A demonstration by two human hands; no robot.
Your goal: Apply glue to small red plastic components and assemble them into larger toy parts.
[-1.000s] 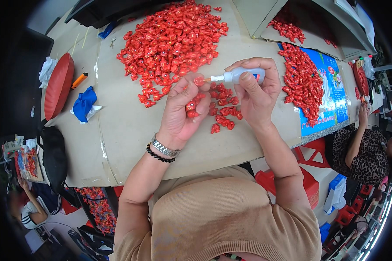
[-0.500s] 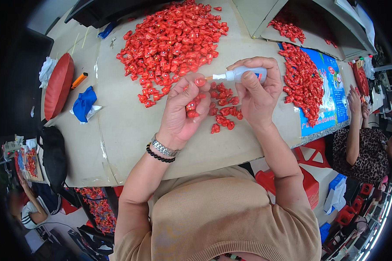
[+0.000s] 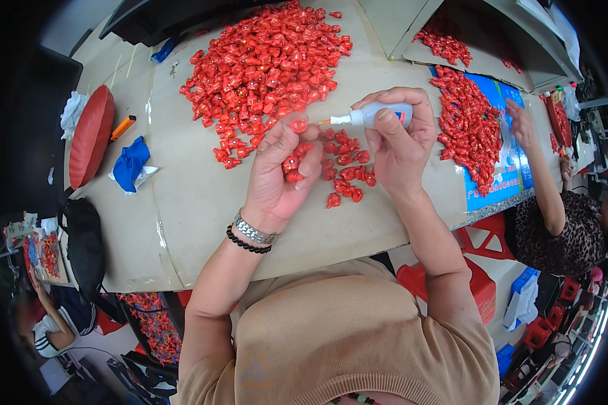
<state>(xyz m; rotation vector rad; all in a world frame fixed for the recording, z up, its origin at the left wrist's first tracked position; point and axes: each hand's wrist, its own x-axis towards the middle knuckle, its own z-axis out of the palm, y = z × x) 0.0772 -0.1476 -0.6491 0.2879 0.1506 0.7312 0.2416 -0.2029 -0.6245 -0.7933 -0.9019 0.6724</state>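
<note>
My left hand (image 3: 280,162) pinches a small red plastic piece (image 3: 298,125) between thumb and forefinger. More red pieces (image 3: 293,165) sit in its curled fingers. My right hand (image 3: 407,138) is closed round a small translucent glue bottle (image 3: 388,113) with a white neck, held on its side. Its thin orange-brown tip points left, a short way from the pinched piece. Beneath and between the hands lies a loose group of red pieces (image 3: 348,172) on the table. Beyond them rises a large heap of similar red pieces (image 3: 267,57).
A red dish (image 3: 91,137), an orange marker (image 3: 123,127) and a blue cloth (image 3: 131,162) lie at the left. On the right, another red heap (image 3: 467,128) rests on a blue printed sheet (image 3: 520,172), below a grey cabinet (image 3: 412,27). A co-worker's arm (image 3: 544,175) reaches in there.
My left hand has shifted slightly left, widening the gap between the pinched piece and the bottle tip. The right hand stays nearly still. The co-worker's arm has swung left over the blue sheet.
</note>
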